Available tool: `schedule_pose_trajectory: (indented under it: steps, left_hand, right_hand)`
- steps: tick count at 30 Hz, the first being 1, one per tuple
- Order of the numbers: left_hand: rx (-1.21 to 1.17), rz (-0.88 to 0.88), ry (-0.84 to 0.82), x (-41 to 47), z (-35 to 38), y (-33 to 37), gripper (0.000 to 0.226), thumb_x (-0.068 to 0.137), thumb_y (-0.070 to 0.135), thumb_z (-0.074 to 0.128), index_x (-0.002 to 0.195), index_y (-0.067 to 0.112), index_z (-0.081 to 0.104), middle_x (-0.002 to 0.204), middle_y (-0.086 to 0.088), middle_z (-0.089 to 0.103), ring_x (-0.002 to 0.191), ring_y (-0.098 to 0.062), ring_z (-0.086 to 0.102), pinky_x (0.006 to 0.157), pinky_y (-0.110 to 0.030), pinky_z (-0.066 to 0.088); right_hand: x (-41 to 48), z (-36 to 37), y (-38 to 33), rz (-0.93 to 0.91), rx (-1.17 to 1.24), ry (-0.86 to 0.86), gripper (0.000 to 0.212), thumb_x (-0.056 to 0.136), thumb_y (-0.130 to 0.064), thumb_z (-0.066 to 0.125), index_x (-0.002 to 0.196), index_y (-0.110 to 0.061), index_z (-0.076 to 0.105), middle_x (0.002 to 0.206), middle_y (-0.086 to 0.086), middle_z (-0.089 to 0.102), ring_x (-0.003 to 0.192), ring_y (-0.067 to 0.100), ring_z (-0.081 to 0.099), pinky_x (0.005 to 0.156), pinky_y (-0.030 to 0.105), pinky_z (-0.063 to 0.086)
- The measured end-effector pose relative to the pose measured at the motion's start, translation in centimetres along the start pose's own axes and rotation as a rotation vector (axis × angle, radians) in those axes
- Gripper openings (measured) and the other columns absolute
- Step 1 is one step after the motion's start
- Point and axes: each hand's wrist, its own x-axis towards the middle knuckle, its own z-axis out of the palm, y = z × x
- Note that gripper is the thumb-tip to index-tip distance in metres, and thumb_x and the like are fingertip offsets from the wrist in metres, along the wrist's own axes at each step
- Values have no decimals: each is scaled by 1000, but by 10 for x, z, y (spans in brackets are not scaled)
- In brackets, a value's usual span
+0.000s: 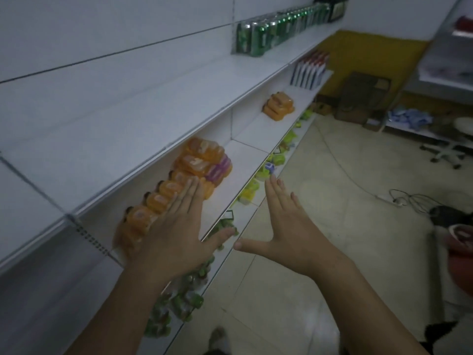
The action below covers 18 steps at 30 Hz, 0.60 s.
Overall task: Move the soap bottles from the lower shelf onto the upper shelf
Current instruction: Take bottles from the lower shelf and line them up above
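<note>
A row of orange soap bottles (156,201) with dark caps stands on the lower shelf (238,160), under the wide white upper shelf (143,124). More orange packs (202,157) lie stacked behind them. My left hand (179,226) is flat with straight fingers, in front of the bottle row and partly hiding it; whether it touches them I cannot tell. My right hand (284,216) hovers open in the air beside the shelf edge, fingers spread, holding nothing.
Green packs (271,29) line the upper shelf's far end. Orange bars (277,106) and white-red boxes (307,70) sit farther along the lower shelf. Green and yellow items (184,295) fill the shelf below. Cables (407,198), a chair base (445,152) and a cardboard box (361,96) are on the floor.
</note>
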Motion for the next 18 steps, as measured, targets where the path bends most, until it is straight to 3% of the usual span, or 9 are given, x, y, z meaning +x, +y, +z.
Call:
schedule_pose_trajectory:
  steps: [4, 8, 18]
  left_hand:
    - [-39, 79, -58, 67, 17, -11, 116, 79, 97, 22, 160, 27, -24, 168, 12, -25, 155, -7, -20, 125, -36, 1]
    - [-39, 98, -108, 124, 28, -18, 117, 79, 97, 21, 161, 25, -21, 170, 10, -21, 157, -9, -13, 127, -40, 7]
    - [-154, -92, -190, 211, 63, -49, 110, 83, 89, 36, 162, 29, -12, 173, 7, -7, 159, -18, -1, 127, -48, 14]
  right_hand:
    - [41, -7, 27, 72, -21, 0, 136, 71, -97, 46, 158, -21, -26, 165, -8, -33, 149, 5, -33, 127, 35, -11]
    - [81, -9, 43, 101, -11, -3, 135, 72, -95, 47, 159, -20, -24, 166, -8, -30, 152, 6, -29, 127, 36, -9]
    - [197, 28, 82, 96, 51, -82, 134, 71, -97, 45, 163, -18, -11, 171, -2, -14, 158, 14, -12, 130, 44, 1]
